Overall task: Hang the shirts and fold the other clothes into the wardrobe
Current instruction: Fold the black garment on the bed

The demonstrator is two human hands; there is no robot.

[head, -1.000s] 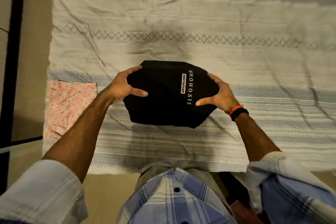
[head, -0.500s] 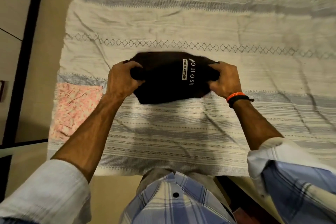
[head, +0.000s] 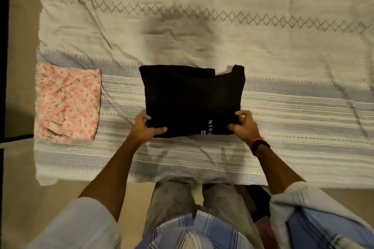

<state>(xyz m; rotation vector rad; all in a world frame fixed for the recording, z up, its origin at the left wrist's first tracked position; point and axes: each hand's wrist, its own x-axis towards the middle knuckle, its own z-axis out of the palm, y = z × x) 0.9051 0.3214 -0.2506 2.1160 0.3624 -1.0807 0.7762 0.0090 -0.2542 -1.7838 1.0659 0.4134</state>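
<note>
A black T-shirt (head: 188, 97) with white lettering lies folded into a rough square on the striped bedsheet (head: 283, 119). My left hand (head: 144, 128) grips its near left corner, thumb on top of the cloth. My right hand (head: 244, 126), with an orange and black wristband, pinches its near right corner. One flap sticks up at the far right corner of the shirt.
A folded pink floral garment (head: 66, 103) lies on the sheet to the left of the shirt. The bed's near edge runs just in front of my legs. Beige floor (head: 20, 66) and a dark vertical edge (head: 4, 26) lie to the left.
The shirt, lifted and bunched between both hands before, now lies flat on the sheet as a folded square. Both hands have moved to its near corners. The camera has tilted further down.
</note>
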